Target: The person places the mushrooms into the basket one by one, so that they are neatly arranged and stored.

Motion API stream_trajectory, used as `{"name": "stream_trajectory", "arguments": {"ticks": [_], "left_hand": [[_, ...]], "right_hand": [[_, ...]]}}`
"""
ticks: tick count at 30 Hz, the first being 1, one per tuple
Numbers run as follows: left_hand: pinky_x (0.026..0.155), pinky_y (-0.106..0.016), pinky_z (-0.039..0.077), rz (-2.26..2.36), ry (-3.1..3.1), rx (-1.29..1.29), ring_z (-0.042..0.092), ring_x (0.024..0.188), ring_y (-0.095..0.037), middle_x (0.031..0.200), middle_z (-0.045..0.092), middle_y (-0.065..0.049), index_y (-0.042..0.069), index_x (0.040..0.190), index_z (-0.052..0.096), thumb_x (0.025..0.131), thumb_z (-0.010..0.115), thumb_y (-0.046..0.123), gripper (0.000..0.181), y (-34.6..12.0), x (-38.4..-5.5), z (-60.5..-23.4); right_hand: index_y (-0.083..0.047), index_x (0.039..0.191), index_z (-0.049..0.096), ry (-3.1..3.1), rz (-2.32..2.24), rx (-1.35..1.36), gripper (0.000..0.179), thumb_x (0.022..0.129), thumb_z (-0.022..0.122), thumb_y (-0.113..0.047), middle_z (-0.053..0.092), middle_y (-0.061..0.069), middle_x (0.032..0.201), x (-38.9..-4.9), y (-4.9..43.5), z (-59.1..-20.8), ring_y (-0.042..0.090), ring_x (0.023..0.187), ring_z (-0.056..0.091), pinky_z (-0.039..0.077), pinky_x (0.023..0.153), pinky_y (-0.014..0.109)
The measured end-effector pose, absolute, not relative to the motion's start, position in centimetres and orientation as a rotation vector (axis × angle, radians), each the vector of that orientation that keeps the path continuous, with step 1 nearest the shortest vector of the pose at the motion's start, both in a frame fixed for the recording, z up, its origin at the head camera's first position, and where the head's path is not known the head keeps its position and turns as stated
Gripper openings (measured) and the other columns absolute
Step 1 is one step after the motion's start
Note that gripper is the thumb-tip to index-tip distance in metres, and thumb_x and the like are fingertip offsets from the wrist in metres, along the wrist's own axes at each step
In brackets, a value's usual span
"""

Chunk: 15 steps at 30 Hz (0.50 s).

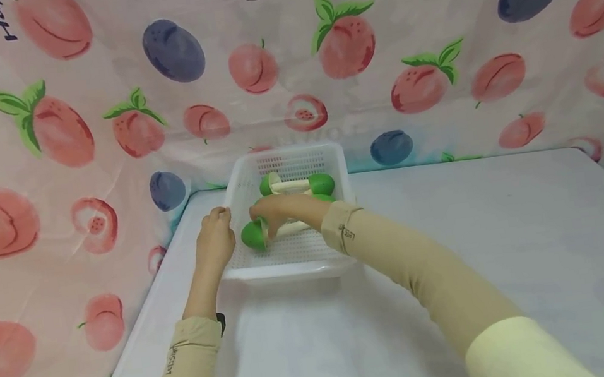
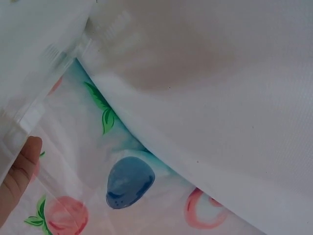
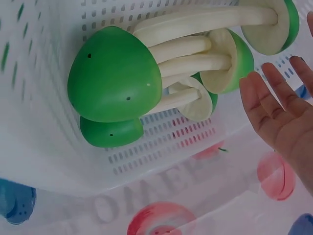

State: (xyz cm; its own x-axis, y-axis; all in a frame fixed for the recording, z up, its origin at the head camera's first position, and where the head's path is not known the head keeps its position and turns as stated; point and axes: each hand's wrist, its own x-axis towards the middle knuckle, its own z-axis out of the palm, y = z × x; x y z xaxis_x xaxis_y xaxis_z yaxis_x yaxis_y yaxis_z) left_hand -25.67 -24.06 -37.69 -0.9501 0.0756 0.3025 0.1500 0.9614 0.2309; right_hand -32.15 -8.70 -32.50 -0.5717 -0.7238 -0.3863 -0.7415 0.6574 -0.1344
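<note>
A white plastic basket [image 1: 290, 270] stands on the table and holds several mushrooms with green caps and long cream stems. At its left side my left hand [image 1: 216, 239] grips the rim; in the left wrist view, fingers [image 2: 30, 149] lie against the basket's wall. Inside the basket my right hand [image 1: 282, 209] reaches over the stems, close to the front-left mushroom [image 1: 253, 235]. In the right wrist view its fingers [image 3: 281, 88] are spread and hold nothing, beside the mushroom caps. A large green cap [image 3: 115, 76] lies at the opposite end of the stems.
A white-covered table [image 1: 486, 240] extends right and in front of the basket. Close behind the basket hangs a fruit-printed cloth [image 1: 268, 21], which also runs along the left side.
</note>
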Motion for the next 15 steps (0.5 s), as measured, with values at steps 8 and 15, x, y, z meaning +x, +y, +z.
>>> {"name": "stream_trajectory", "arguments": {"ticks": [8, 15], "left_hand": [[0.076, -0.048, 0.055, -0.374, -2.824, -0.176, 0.052, 0.112, -0.046, 0.132, 0.049, -0.029, -0.012, 0.129, 0.049, 0.088, 0.048, -0.007, 0.041, -23.9, -25.5, -37.5], [0.078, -0.051, 0.054, -0.396, -2.809, -0.182, 0.052, 0.112, -0.047, 0.131, 0.049, -0.03, -0.013, 0.128, 0.049, 0.088, 0.046, -0.008, 0.041, -23.7, -25.6, -37.5]], "right_hand": [[-0.004, 0.137, 0.044, 2.455, -0.113, -1.213, 0.05, 0.091, 0.061, -0.013, 0.047, 0.01, 0.142, -31.4, -6.6, -31.6, 0.024, 0.133, 0.042, 0.035, 0.111, 0.033], [-0.002, 0.134, 0.047, 2.453, -0.396, -1.293, 0.044, 0.092, 0.059, -0.012, 0.052, 0.013, 0.137, -30.2, -4.1, -30.5, 0.029, 0.128, 0.049, 0.041, 0.107, 0.033]]}}
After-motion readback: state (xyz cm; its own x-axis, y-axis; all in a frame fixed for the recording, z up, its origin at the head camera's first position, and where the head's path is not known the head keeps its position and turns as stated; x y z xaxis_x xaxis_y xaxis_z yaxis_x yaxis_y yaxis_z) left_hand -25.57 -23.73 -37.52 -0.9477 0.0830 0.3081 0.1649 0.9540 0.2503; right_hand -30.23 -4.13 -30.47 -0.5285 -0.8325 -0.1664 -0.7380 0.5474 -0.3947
